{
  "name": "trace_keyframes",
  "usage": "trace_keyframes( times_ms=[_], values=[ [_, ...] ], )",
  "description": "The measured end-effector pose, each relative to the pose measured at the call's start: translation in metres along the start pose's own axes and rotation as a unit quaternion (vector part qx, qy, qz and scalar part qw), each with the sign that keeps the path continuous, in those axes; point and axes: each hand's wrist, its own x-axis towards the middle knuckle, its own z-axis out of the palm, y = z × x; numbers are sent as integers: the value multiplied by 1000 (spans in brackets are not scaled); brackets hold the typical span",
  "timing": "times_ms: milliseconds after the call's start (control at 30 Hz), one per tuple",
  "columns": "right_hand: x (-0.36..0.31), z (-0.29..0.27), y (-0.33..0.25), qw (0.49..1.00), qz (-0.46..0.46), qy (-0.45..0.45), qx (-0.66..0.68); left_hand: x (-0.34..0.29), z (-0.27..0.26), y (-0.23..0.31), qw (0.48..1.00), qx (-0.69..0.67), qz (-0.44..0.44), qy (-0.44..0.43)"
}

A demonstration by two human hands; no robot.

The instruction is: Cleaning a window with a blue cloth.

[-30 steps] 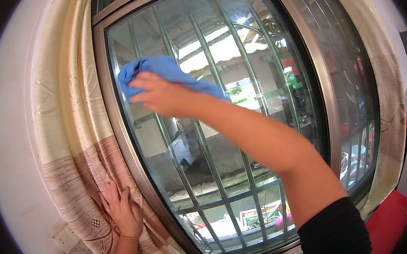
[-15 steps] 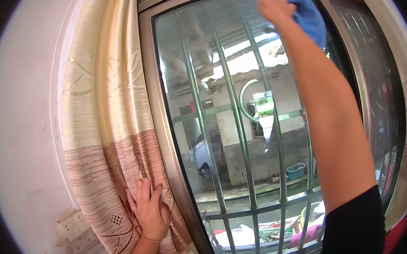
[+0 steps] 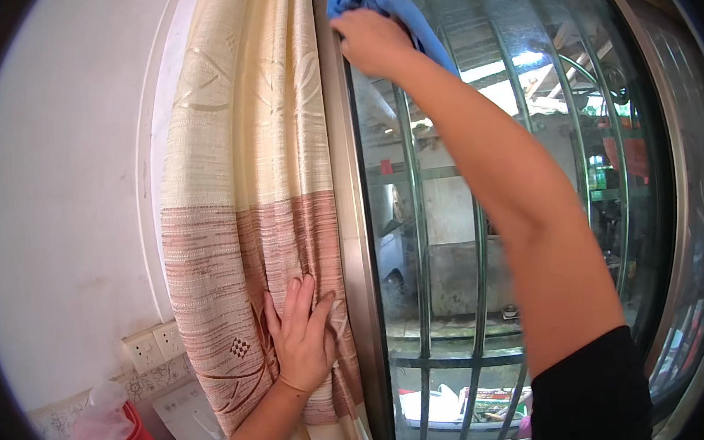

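The right hand (image 3: 373, 43) grasped a blue cloth (image 3: 417, 23), judged light and soft, best held where bunched; the left hand (image 3: 302, 346) lay against the curtain (image 3: 275, 135), fingers extended.

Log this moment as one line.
left hand: open, on curtain | right hand: holding blue cloth | cloth: upper left of window

Blue cloth (image 3: 392, 3), twelve o'clock: partly hidden by right hand (image 3: 373, 43); contact with glass (image 3: 449, 283) uncertain. Curtain (image 3: 235, 146), eleven o'clock: top cut off.

No lettering or numbers seem legible, distant details being too small.
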Motion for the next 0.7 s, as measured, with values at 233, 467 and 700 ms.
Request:
trace_keyframes(
  times_ms=[233,467,700],
  values=[
    [-212,-40,-71,889,-105,-346,281,-3,1,-3,1000,7,-26,7],
    [-139,-105,-21,943,-41,-331,-17,-9,-9,-5,999,19,-31,-11],
    [-96,-177,243,929,162,127,-307,-1,2,-1,1000,-10,-7,7]
  ],
)
